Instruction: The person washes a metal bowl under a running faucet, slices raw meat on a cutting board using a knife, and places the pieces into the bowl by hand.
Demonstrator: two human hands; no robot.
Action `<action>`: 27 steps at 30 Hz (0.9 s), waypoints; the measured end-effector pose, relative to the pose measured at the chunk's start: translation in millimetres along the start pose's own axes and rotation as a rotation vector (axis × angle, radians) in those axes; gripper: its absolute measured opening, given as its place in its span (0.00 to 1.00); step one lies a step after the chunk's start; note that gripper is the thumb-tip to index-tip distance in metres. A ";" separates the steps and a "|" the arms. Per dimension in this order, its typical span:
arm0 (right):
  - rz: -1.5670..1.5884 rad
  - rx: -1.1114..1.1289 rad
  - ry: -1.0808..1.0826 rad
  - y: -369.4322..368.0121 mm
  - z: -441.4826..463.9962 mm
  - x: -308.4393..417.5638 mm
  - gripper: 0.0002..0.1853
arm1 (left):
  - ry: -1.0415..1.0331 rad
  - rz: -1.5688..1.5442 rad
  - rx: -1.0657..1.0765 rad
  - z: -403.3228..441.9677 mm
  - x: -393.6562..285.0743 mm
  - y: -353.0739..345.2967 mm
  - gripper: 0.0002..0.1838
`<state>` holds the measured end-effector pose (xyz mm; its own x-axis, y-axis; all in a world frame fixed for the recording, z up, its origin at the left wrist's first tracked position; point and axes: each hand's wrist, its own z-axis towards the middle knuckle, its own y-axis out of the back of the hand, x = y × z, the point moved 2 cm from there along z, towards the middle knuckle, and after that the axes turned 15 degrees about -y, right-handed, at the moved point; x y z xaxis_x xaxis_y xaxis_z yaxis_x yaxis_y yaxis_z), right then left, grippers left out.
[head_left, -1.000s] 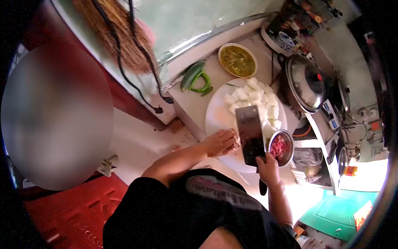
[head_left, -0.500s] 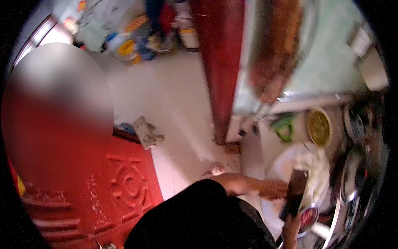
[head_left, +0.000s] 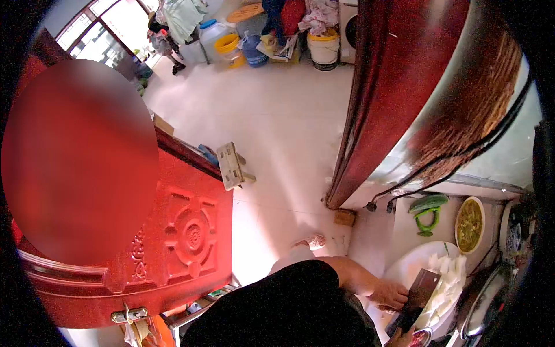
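My right hand (head_left: 401, 338), at the bottom edge, grips a cleaver (head_left: 425, 287) with a broad dark blade and is partly cut off. Beside the blade, my left hand (head_left: 388, 294) has its fingers loosely bent towards the metal; whether they touch it I cannot tell. Pale, sliced pieces of vegetable (head_left: 446, 283) lie heaped along the blade's far side on a round white cutting board (head_left: 403, 261). A bowl with something red in it (head_left: 422, 336) shows partly beside my right hand.
Behind the board are a bowl of greenish food (head_left: 469, 225), a cucumber (head_left: 429, 202) and a curved green pepper (head_left: 428, 222). A pan (head_left: 483, 303) stands to the right. Black cables (head_left: 462, 155) hang along the wall. A red door (head_left: 199, 231) and small stool (head_left: 231, 166) are at left.
The view has swung and become sharper, so the scene sits further right and lower. My left hand remains beside the cleaver blade, and my right hand still holds the cleaver.
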<state>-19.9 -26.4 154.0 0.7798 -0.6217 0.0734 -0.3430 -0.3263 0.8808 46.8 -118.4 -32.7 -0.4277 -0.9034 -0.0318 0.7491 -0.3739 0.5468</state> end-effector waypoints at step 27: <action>0.399 0.103 -0.071 -24.7 33.8 9.6 0.18 | 0.150 -0.084 0.058 -9.9 -7.4 -19.0 0.09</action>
<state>-21.6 -48.4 117.1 0.5384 -0.7603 0.3634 -0.6641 -0.1173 0.7384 40.8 -106.8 -51.2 -0.4040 -0.8922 -0.2021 0.6815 -0.4409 0.5840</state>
